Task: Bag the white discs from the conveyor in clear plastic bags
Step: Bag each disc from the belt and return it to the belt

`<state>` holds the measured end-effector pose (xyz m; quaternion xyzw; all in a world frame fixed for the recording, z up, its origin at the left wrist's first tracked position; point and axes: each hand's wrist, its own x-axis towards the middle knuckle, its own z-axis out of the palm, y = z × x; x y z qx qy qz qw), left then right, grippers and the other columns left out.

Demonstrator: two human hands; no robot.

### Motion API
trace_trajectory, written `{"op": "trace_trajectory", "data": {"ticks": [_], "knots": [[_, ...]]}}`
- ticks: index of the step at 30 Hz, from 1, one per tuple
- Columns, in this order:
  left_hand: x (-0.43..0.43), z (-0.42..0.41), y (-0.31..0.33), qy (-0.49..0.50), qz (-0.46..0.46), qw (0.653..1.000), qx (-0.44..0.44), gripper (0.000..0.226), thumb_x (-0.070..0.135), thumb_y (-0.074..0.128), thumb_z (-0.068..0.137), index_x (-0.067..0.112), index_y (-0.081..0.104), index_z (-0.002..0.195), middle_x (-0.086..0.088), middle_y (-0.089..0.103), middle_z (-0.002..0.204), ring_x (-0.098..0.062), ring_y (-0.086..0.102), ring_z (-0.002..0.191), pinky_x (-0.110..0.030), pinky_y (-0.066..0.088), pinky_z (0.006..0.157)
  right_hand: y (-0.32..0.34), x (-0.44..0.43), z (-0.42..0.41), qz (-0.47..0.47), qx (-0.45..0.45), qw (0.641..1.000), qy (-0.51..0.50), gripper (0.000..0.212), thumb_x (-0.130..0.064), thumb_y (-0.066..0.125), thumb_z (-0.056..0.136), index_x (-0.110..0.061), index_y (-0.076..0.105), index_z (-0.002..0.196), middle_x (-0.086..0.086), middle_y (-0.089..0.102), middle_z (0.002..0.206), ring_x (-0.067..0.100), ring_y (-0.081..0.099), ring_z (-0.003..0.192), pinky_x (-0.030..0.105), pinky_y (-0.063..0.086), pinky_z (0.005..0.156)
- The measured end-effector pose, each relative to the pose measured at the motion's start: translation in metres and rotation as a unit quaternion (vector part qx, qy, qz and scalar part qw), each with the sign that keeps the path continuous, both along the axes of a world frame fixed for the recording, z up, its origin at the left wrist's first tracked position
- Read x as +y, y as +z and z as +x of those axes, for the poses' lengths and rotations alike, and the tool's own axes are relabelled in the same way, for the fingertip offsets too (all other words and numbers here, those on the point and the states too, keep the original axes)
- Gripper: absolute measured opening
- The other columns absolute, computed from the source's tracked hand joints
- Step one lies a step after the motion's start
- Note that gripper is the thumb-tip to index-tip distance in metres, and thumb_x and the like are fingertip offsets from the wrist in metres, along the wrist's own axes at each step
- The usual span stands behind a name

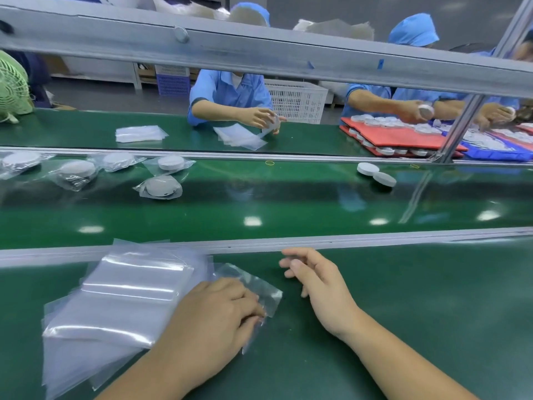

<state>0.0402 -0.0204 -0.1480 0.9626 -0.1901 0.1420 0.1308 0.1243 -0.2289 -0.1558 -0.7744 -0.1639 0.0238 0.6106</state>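
A stack of clear plastic bags (115, 307) lies on the green bench in front of me, at the left. My left hand (213, 316) lies on one loose clear bag (256, 284) beside the stack, fingers bent and pinching its edge. My right hand (317, 281) hovers just right of that bag, fingers relaxed and holding nothing. Two bare white discs (376, 173) lie on the conveyor belt (259, 203) at the far right. Several bagged discs (161, 186) lie on the belt at the left.
A metal rail (346, 241) divides my bench from the belt. Across the belt, two people in blue handle discs beside red and blue trays (403, 137) and loose bags (138, 133). A grey overhead beam (259, 53) crosses the view. A green fan (13, 88) stands at the far left.
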Motion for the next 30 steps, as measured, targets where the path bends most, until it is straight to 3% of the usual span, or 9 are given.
{"op": "trace_trajectory", "data": {"ticks": [3,6,10,14,18,21,24,27,30], "knots": [[-0.003,0.005,0.0,-0.023,0.008,0.998,0.05,0.022,0.038,0.049,0.087,0.048,0.063,0.1,0.034,0.063,0.114,-0.004,0.048,0.118,-0.027,0.039,0.099,-0.003,0.003,-0.002,-0.081,-0.032,0.996,0.034,0.039,-0.063,0.055,0.081,-0.056,0.061,0.12,-0.027,0.069,0.115,0.0,0.064,0.107,0.017,0.048,0.09],[-0.006,0.006,0.0,-0.053,-0.024,0.995,0.077,0.039,0.013,0.048,0.079,0.044,0.06,0.099,0.031,0.065,0.104,0.004,0.042,0.102,-0.024,0.033,0.088,-0.005,0.005,-0.002,-0.131,-0.052,0.99,0.021,0.043,-0.058,0.06,0.08,-0.052,0.06,0.123,-0.031,0.066,0.117,-0.002,0.065,0.105,0.015,0.045,0.08],[-0.003,0.006,0.005,-0.073,-0.065,0.986,0.135,0.055,0.005,0.035,0.069,0.044,0.053,0.103,0.023,0.062,0.095,0.01,0.046,0.094,-0.017,0.037,0.086,-0.005,0.002,-0.002,-0.141,-0.069,0.988,-0.006,0.053,-0.04,0.065,0.083,-0.063,0.051,0.129,-0.034,0.06,0.119,-0.011,0.064,0.086,0.008,0.042,0.07],[-0.004,0.0,0.009,-0.04,-0.158,0.968,0.189,0.042,0.011,0.035,0.073,0.043,0.051,0.094,0.023,0.063,0.084,0.004,0.056,0.083,-0.021,0.048,0.073,-0.011,0.003,0.002,-0.146,-0.068,0.987,0.0,0.05,-0.031,0.077,0.087,-0.056,0.059,0.127,-0.033,0.063,0.12,-0.003,0.065,0.101,0.01,0.048,0.082],[-0.009,-0.004,0.01,0.007,-0.158,0.98,0.118,0.023,0.028,0.039,0.079,0.042,0.049,0.094,0.018,0.058,0.077,-0.001,0.052,0.076,-0.019,0.039,0.06,-0.015,0.002,0.004,-0.144,-0.062,0.987,0.018,0.041,-0.016,0.082,0.083,-0.045,0.069,0.109,-0.017,0.074,0.092,0.004,0.066,0.074,0.014,0.051,0.075],[-0.016,0.002,0.008,0.053,-0.165,0.982,0.076,0.017,0.049,0.038,0.089,0.042,0.052,0.095,0.021,0.057,0.082,-0.002,0.054,0.076,-0.019,0.039,0.058,-0.011,0.005,0.003,-0.129,-0.039,0.991,0.024,0.029,-0.037,0.08,0.08,-0.05,0.07,0.104,-0.014,0.074,0.087,0.002,0.061,0.061,0.017,0.051,0.065],[-0.02,0.01,-0.002,0.089,-0.112,0.988,0.054,0.034,0.057,0.03,0.1,0.044,0.054,0.12,0.022,0.046,0.11,-0.001,0.052,0.095,-0.026,0.049,0.078,-0.007,0.006,0.001,-0.09,-0.014,0.996,0.021,0.027,-0.065,0.057,0.083,-0.05,0.07,0.102,-0.009,0.074,0.081,0.008,0.061,0.052,0.02,0.051,0.06],[-0.019,0.013,-0.015,0.089,-0.067,0.993,0.048,0.043,0.053,0.039,0.102,0.04,0.048,0.142,0.021,0.043,0.134,-0.006,0.042,0.12,-0.022,0.043,0.095,-0.007,0.004,0.001,-0.065,-0.018,0.998,0.01,0.042,-0.071,0.038,0.092,-0.047,0.072,0.099,-0.006,0.074,0.079,0.014,0.064,0.055,0.022,0.052,0.069],[-0.016,0.013,-0.018,0.073,-0.061,0.994,0.054,0.048,0.055,0.038,0.096,0.044,0.05,0.141,0.027,0.049,0.129,-0.002,0.038,0.123,-0.02,0.039,0.1,-0.008,0.005,0.001,-0.056,-0.015,0.998,0.006,0.047,-0.074,0.036,0.092,-0.046,0.073,0.098,-0.005,0.075,0.08,0.013,0.066,0.06,0.023,0.052,0.07]]}}
